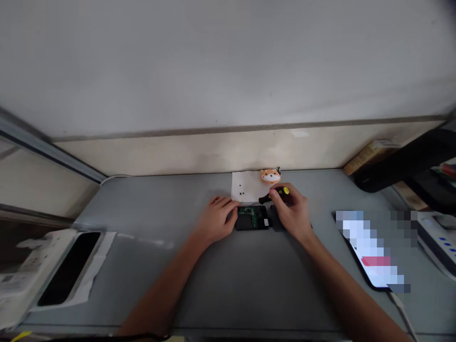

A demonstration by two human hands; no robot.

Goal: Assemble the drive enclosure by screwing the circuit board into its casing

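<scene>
The left hand (215,219) lies with its grip loosely spread, its fingertips (231,203) touching the left edge of the black casing (251,225), whose green circuit board (251,214) sits exposed. The right hand (290,211) pinches a yellow-capped screwdriver (281,192) just above the casing's far right corner. A slipping tip could scratch the board, and a careless nudge could scatter the small black screws (241,190) on the white paper sheet (247,186) just beyond the casing. An orange animal-face figurine (270,176) sits farther beyond the casing, at that sheet's corner.
</scene>
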